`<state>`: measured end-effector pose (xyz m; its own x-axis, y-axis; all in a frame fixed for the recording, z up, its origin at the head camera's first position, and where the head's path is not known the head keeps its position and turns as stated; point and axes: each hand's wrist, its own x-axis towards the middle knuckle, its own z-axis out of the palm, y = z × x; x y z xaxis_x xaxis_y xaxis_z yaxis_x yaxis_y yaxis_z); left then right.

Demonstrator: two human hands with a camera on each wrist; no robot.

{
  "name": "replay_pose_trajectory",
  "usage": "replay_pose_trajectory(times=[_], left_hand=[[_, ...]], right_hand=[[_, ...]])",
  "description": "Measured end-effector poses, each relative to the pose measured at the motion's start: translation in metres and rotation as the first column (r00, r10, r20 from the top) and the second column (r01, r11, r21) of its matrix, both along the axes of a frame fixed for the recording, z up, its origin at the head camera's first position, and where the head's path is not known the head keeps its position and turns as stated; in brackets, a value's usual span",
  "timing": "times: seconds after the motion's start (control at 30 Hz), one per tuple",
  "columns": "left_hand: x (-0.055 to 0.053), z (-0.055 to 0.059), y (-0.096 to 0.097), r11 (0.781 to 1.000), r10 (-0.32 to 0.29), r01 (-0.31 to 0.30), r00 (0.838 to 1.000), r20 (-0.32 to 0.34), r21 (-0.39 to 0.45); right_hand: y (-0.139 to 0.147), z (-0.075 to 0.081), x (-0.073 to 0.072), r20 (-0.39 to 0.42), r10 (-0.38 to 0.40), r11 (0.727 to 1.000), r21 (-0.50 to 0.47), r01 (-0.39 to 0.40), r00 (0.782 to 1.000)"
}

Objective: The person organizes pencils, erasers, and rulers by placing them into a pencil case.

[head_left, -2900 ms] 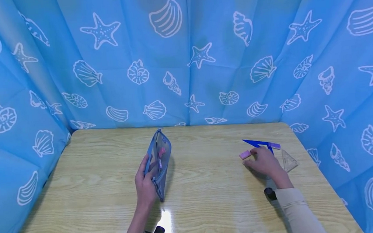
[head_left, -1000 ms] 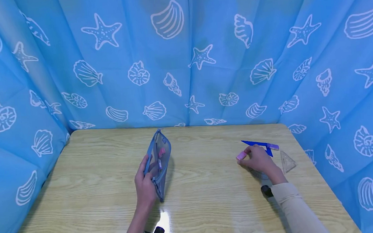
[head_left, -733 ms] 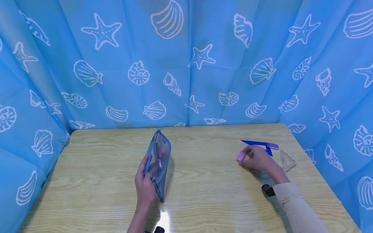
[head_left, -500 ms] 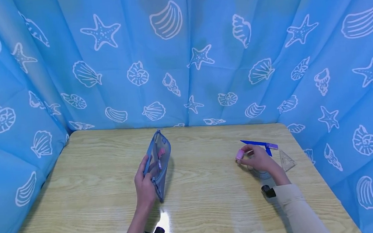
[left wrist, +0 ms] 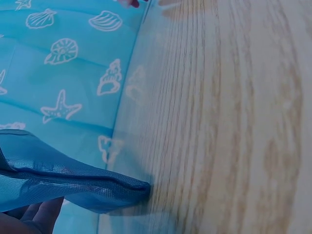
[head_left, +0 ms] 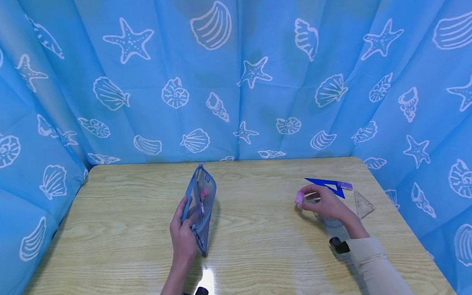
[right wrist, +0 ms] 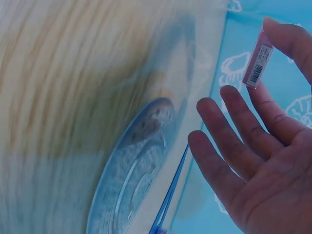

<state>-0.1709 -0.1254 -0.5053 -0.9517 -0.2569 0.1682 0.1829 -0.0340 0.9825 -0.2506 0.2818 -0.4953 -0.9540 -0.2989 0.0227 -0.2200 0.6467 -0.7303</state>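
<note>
My left hand (head_left: 183, 236) grips a blue mesh zip pouch (head_left: 210, 213) by its side, mouth unzipped and facing up. Inside the pouch a small pink block (head_left: 204, 193) and a thin dark stick-like item show. On the right, my right hand (head_left: 324, 203) pinches a pink eraser (head_left: 299, 199) between thumb and index finger. In the right wrist view the eraser (right wrist: 258, 66) bears a white barcode label, and the other fingers are spread. Below that hand lies a clear protractor (right wrist: 139, 170), partly hidden in the head view.
Beyond the right hand lies a blue set square (head_left: 321, 181) with a purple block (head_left: 344, 185) at its right end. A clear triangle (head_left: 363, 204) lies to the right on the wooden table (head_left: 261, 239). A blue shell-print curtain (head_left: 229, 73) surrounds the table's back and sides.
My right hand has taken hold of the pink eraser and shifted it slightly left, uncovering more of the set square and protractor. The left hand and pouch stay in place.
</note>
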Motion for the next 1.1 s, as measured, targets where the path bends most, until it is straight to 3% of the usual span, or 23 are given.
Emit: replay_pose_trajectory(times=[0.5, 0.8, 1.1], left_hand=[[0.002, 0.002, 0.001, 1.0, 0.001, -0.001, 1.0, 0.0, 0.006], [0.0, 0.001, 0.0, 1.0, -0.005, 0.005, 1.0, 0.007, 0.013], [0.0, 0.001, 0.0, 1.0, 0.0, 0.001, 1.0, -0.018, 0.006]], right_hand=[[-0.021, -0.005, 0.007, 0.021, 0.027, 0.998, -0.062, -0.026, 0.999], [-0.034, -0.003, 0.011, -0.026, 0.065, 0.995, -0.079, -0.067, 0.998], [-0.045, 0.0, 0.012, -0.028, 0.054, 0.995, -0.084, -0.056, 0.998]])
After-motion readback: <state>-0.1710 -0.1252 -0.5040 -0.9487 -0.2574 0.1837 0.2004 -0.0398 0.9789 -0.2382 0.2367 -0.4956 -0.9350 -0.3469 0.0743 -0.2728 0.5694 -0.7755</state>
